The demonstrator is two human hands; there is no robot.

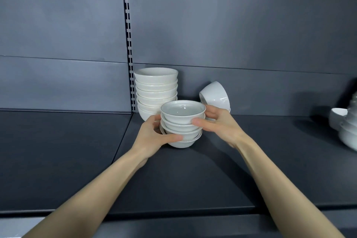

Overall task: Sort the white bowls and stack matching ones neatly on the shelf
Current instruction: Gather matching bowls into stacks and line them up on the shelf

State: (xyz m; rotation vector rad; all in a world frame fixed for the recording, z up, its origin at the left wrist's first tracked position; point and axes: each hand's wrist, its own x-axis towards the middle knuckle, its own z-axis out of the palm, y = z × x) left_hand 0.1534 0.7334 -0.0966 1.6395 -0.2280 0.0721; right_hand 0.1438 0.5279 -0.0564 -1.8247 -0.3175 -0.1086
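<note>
White rimmed stack (182, 123) is sitting on the shelf (77, 150) just in front of the tall stack (156, 91), left hand (154, 135) and right hand (218, 123) each curling a grip round it; tipped bowl (215, 94) right of the tall stack is seemingly awaiting sorting.

A single wide-angle view, worn on the person's head, looks forward and slightly down onto the dark grey metal shelf (77, 160), squarely facing its grey back panel (231, 25). It sits close, within arm's reach. Both bare forearms (96, 189) enter from 7 and 5 o'clock and meet at the short stack of white rimmed ceramic bowls (182, 123) near centre. A slotted metal upright (128, 35) runs toward 12 o'clock, and the frame edge cuts off white crockery (347, 127) at 3 o'clock.
</note>
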